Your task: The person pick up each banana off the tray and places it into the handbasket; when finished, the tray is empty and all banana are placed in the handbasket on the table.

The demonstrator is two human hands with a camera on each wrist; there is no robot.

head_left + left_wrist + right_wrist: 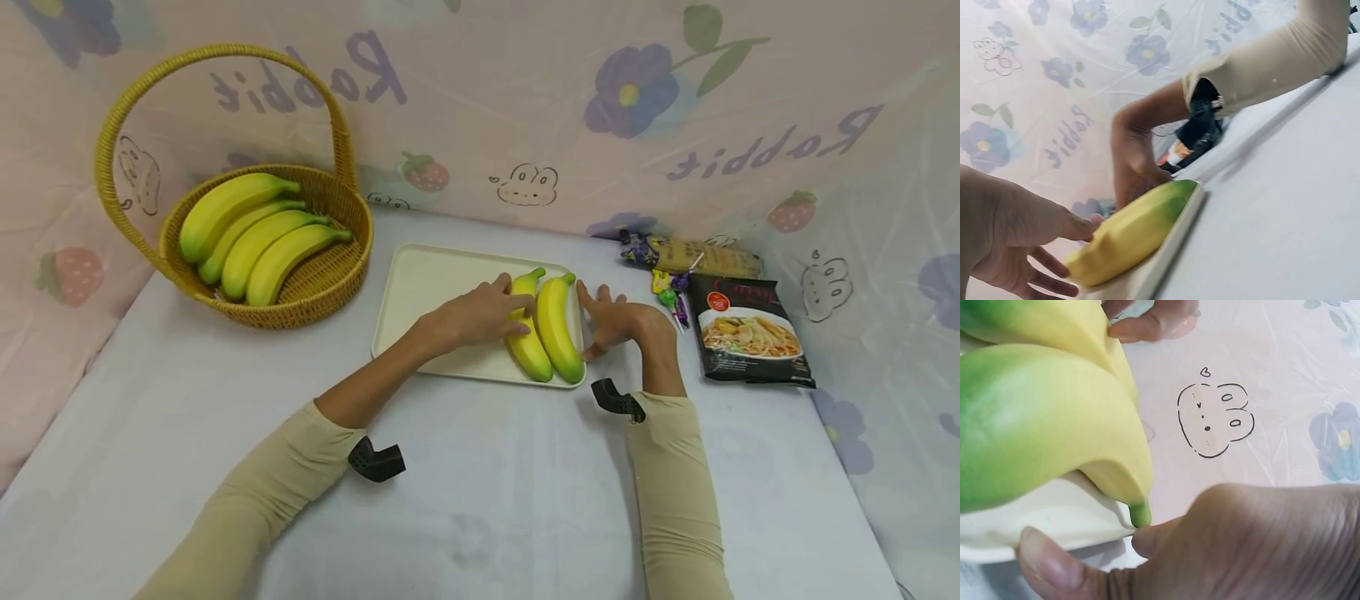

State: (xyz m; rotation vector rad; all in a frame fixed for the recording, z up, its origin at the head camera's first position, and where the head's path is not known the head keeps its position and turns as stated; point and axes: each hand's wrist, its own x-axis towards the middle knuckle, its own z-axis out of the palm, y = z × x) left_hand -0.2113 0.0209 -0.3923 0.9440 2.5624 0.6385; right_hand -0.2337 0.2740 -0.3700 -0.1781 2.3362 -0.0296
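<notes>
Two yellow bananas with green tips lie side by side at the right end of a cream rectangular tray [435,287]. My left hand [480,317] reaches over the tray, its spread fingers resting at the left banana [534,360]. In the left wrist view the thumb meets a banana [1132,234] while the other fingers stay loose near its end. Beside the tray's right edge is my right hand [618,323], fingers spread, close to the right banana [557,329]. The right wrist view shows its thumb [1054,565] right at the tray rim.
A woven basket [322,300] with a tall handle stands at the back left, holding several bananas [232,212]. On the right lie a black noodle packet [750,333], wrapped lollipops [675,287] and a long snack package [697,254]. A printed curtain [480,108] hangs behind the table.
</notes>
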